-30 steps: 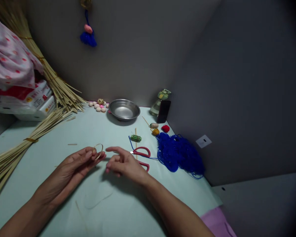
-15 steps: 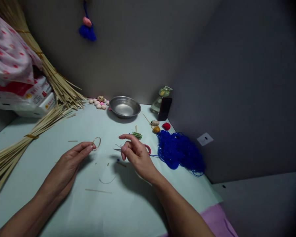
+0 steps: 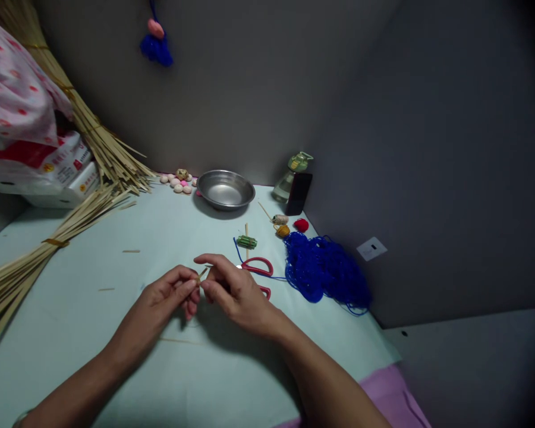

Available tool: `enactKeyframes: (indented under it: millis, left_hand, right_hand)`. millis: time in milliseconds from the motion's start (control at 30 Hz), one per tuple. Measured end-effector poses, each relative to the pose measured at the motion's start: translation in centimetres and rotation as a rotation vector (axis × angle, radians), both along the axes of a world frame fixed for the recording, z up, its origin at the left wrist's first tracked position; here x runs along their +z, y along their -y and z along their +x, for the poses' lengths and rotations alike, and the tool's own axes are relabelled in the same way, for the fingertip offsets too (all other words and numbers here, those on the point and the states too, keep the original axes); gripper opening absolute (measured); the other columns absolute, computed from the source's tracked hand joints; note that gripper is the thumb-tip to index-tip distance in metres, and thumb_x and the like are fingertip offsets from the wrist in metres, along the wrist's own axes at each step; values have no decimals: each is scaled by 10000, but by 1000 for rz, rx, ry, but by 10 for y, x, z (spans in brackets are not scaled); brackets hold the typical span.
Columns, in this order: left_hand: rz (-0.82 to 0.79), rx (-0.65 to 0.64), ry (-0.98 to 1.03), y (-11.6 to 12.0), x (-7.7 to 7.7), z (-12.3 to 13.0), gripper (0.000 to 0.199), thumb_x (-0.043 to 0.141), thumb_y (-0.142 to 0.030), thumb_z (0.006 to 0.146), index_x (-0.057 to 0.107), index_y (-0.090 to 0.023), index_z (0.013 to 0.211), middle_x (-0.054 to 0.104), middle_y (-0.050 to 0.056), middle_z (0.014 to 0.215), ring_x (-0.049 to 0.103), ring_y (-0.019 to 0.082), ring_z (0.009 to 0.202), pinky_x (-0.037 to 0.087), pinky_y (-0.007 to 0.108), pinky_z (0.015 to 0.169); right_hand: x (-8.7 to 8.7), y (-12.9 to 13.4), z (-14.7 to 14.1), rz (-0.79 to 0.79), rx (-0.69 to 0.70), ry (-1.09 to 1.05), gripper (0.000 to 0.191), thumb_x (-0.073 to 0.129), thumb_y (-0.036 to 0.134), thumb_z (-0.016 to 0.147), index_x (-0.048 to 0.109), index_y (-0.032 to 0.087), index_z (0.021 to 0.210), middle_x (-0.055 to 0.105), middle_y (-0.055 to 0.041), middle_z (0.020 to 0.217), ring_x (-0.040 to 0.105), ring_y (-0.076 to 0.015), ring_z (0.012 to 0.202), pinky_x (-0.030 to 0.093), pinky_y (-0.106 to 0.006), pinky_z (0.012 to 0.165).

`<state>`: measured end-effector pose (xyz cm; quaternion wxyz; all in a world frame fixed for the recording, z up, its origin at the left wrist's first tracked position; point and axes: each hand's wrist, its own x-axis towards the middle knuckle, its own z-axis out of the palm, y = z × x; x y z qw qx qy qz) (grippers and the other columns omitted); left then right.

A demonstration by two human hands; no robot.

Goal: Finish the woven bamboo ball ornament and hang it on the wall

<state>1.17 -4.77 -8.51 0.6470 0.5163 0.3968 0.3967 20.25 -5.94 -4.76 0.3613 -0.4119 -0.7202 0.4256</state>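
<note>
"Straw was the stuff between the left hand's [image 3: 163, 295] fingers, wasn't it?"

"Yes, a small straw strip [image 3: 202, 274], pinched between the left thumb and forefinger, with its end poking up past the tips. The other left fingers were curled below."

"And the right hand [image 3: 239, 292]?"

"Partly open. Its forefinger reached out above the strip, and its thumb tip was right beside the pinch. I couldn't tell whether that thumb touched the straw."

"What was near those right fingers?"

"Scissors [image 3: 259, 259], with red handles just past the knuckles and the blades mostly hidden behind the hand. A little green bundle [image 3: 247, 242] lay farther beyond, and the blue yarn [image 3: 321, 267] was heaped off to the right."

"Anything straight ahead of the fingertips?"

"The metal bowl [image 3: 226, 191], well beyond them near the wall, with small egg-shaped pieces [image 3: 178, 189] to its left. The tied straw bundle [image 3: 57, 242] was well left of the left fingers, on the pale table [image 3: 232, 386]."
</note>
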Motion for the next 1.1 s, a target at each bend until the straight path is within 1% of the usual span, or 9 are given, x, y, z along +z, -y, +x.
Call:
enactKeyframes:
  millis: [133, 267, 333, 467, 600, 767, 900, 1000, 1100]
  left_hand:
    - [112, -5, -208, -3, 4, -5, 208, 689, -425, 931, 733, -240, 846, 625, -13, 667, 554, 152, 595, 443, 241, 580]
    - [26, -300, -205, 0, 4, -7, 257, 699, -440, 921, 720, -222, 785, 630, 0, 649, 540, 157, 588, 425, 247, 563]
    - [-69, -366, -106, 2, 4, -7, 272, 722, -461, 913, 723, -212, 802, 623, 1, 639, 526, 143, 561, 414, 234, 534]
    - [-268, -173, 168, 0, 13, -10, 263, 817, -442, 862, 726, -198, 826, 553, -37, 619, 420, 81, 516, 351, 166, 475]
    - [-360, 0, 334, -4, 21, -10, 252, 936, -296, 741, 728, -174, 812, 510, -56, 657, 376, 54, 517, 357, 133, 441]
    - [-381, 31, 370, -5, 17, -6, 271, 941, -298, 739, 710, -163, 777, 518, -53, 668, 390, 51, 519, 386, 126, 438]
    - [-371, 54, 308, -4, 15, -4, 315, 930, -371, 753, 696, -162, 780, 532, -56, 660, 401, 50, 524, 399, 121, 465]
    - [-346, 78, 228, -4, 16, -4, 335, 917, -424, 759, 704, -176, 832, 561, -55, 668, 431, 57, 538, 388, 116, 470]
    - [-270, 107, 152, -4, 14, -5, 334, 888, -466, 776, 706, -194, 845, 594, -47, 673, 466, 78, 551, 377, 132, 460]
  right_hand:
    - [2, -3, 3, -69, 20, -106, 240, 553, 248, 988, 590, 230, 1225, 564, 38, 776, 503, -132, 684, 407, -281, 654]
    - [1, -6, 5, -115, -21, -134, 155, 547, 226, 955, 596, 219, 1102, 537, 47, 748, 472, -124, 656, 384, -273, 634]
    - [0, -8, 4, -150, -47, -160, 99, 566, 234, 934, 595, 217, 1027, 509, 55, 718, 450, -121, 635, 368, -270, 617]
    - [-2, -11, 2, -193, -74, -278, 61, 595, 274, 901, 578, 216, 907, 533, 39, 725, 486, -127, 664, 381, -269, 633]
    - [-5, -8, 0, -100, -108, -260, 119, 543, 242, 917, 642, 225, 981, 553, 24, 743, 500, -139, 672, 411, -280, 641]
    - [-15, -1, -4, 292, -141, 238, 449, 424, 113, 936, 662, 230, 1297, 628, -38, 889, 568, -172, 766, 464, -304, 709]
    - [-19, 3, -9, 361, -130, 605, 518, 463, 105, 931, 586, 179, 1428, 701, -111, 1035, 616, -214, 834, 467, -311, 681]
    - [-20, 3, -13, 282, -86, 469, 406, 465, 113, 959, 648, 193, 1313, 734, -102, 1073, 658, -218, 928, 505, -327, 787]
    - [-21, 1, -14, 165, -101, 246, 224, 535, 204, 1008, 696, 220, 1163, 727, -44, 925, 652, -179, 820, 511, -306, 784]
